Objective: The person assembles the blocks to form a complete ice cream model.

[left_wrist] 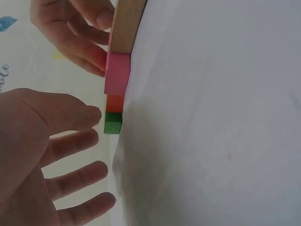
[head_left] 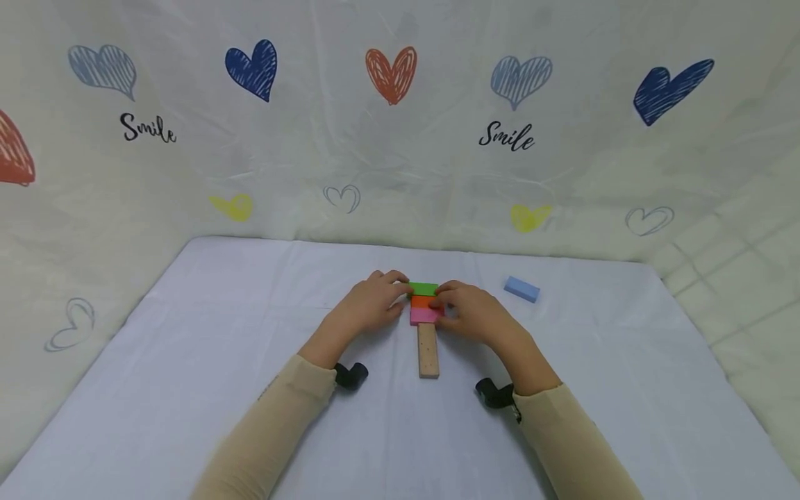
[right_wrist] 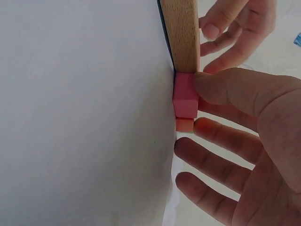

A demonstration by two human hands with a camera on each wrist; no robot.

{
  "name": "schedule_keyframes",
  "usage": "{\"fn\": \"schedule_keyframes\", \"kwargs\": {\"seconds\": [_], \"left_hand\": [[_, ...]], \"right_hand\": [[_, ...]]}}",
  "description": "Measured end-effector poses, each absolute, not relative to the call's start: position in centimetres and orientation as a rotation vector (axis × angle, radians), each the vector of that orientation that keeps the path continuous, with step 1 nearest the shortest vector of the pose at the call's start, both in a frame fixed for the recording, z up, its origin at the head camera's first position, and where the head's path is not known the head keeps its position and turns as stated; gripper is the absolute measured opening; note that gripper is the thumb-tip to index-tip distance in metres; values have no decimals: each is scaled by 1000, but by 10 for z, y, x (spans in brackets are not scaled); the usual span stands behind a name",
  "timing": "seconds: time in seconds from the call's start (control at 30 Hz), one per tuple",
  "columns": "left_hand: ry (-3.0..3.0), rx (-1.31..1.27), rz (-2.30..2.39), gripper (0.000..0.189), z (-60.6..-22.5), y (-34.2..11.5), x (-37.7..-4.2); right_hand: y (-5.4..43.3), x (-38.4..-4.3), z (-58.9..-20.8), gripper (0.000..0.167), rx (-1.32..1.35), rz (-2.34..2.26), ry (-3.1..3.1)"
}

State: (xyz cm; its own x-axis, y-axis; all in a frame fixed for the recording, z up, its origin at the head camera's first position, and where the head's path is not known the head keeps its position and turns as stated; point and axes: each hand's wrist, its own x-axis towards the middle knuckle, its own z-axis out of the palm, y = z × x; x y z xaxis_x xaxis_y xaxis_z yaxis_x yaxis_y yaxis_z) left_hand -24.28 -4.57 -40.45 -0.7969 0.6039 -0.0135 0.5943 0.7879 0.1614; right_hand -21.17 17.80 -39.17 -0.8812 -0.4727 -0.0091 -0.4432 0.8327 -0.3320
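A green block point(head_left: 423, 288), an orange block point(head_left: 420, 302) and a pink block point(head_left: 422, 317) lie side by side on the white cloth. A plain wooden block point(head_left: 428, 351) runs from the pink one toward the person, making a T-like shape. My left hand point(head_left: 369, 303) is at the left ends of the row, fingertips near the green block; its fingers look fairly straight in the left wrist view. On the other side, my right hand point(head_left: 473, 312) has its thumb point(right_wrist: 214, 87) against the pink block and its index finger by the orange block. Its remaining fingers extend loosely.
A blue block point(head_left: 521, 289) lies apart, behind and right of the right hand. Behind the table stands a pale backdrop point(head_left: 431, 160) printed with hearts. Each wrist carries a black camera mount, such as the left mount point(head_left: 352, 376).
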Motion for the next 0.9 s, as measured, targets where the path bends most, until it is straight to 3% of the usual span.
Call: {"fn": "schedule_keyframes", "kwargs": {"seconds": [0.9], "left_hand": [[2836, 1111, 347, 31, -406, -46, -242]], "right_hand": [[181, -214, -396, 27, -689, -520, 2922]]}}
